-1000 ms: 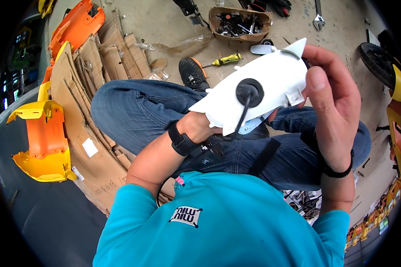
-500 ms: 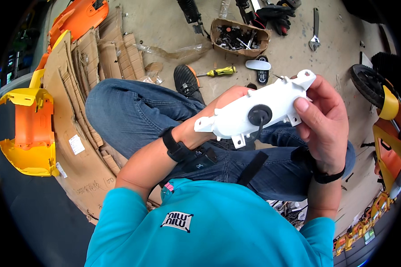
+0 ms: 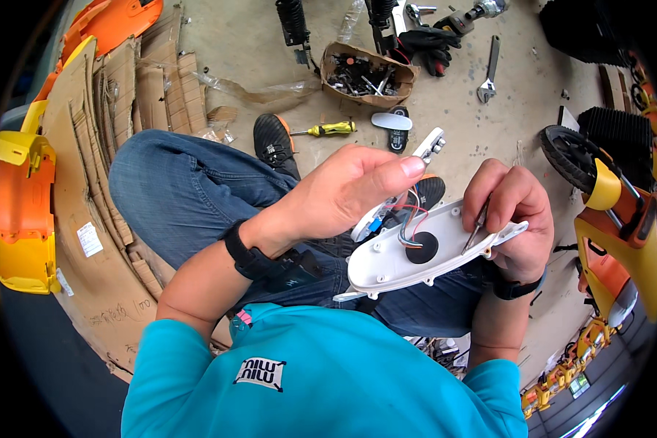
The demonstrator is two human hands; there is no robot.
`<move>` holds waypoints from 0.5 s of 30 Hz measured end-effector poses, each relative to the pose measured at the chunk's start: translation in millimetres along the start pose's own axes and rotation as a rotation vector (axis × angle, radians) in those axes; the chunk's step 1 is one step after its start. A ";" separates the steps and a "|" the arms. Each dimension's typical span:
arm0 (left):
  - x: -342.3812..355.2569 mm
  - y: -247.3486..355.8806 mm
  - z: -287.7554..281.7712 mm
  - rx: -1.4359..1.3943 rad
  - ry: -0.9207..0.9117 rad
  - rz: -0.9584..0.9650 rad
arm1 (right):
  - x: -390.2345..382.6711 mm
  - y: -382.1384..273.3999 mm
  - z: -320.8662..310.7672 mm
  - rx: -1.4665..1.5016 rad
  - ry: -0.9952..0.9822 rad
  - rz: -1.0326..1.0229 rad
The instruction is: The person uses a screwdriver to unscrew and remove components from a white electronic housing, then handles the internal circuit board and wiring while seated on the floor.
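My right hand (image 3: pixel 515 212) grips a white plastic housing (image 3: pixel 387 266) by its right end, the hollow inside facing up. Between that hand's thumb and fingers is also a thin metal rod-like tool (image 3: pixel 476 232), its tip down at the housing's inner edge. Inside sits a round black grommet (image 3: pixel 421 248), from which thin coloured wires (image 3: pixel 415 219) rise. My left hand (image 3: pixel 350 186) is closed on a white elongated piece (image 3: pixel 432 146) with small metal fittings at its far end. The wires run to this piece, which stands apart from the housing; my fingers hide its middle.
Beyond my crossed legs lie a yellow-handled screwdriver (image 3: pixel 332 128), a torn cardboard box of small hardware (image 3: pixel 369 79), an adjustable wrench (image 3: pixel 490 73) and dark gloves (image 3: pixel 431 47). Cardboard sheets (image 3: pixel 102 219) and orange-yellow panels (image 3: pixel 23 212) are at left; a wheel (image 3: pixel 568 159) stands at right.
The white housing has turned from its outer side to its hollow side and dropped lower. My left hand has come out from behind it, showing the wired white piece. The view has shifted right.
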State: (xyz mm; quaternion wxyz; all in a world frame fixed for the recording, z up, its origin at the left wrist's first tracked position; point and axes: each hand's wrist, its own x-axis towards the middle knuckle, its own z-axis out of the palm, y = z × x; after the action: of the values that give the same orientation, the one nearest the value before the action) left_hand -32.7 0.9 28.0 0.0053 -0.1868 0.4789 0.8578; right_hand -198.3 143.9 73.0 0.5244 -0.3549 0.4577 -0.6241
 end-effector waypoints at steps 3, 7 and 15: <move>-3.0 4.1 -3.9 -0.055 -0.026 -0.025 | 0.7 -1.2 -4.5 0.007 -0.018 -0.041; -7.9 13.4 -2.1 -0.162 -0.028 -0.092 | 1.5 1.8 -11.8 -0.001 -0.084 -0.118; -10.4 18.6 -2.1 -0.202 0.025 -0.140 | 1.4 -0.8 -18.1 -0.032 -0.121 -0.125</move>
State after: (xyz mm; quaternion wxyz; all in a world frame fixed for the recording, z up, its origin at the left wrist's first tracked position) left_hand -25.9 -9.1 45.8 0.0403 -0.2299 0.3759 0.8968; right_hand -215.6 146.1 67.8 0.5052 -0.4282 0.4123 -0.6257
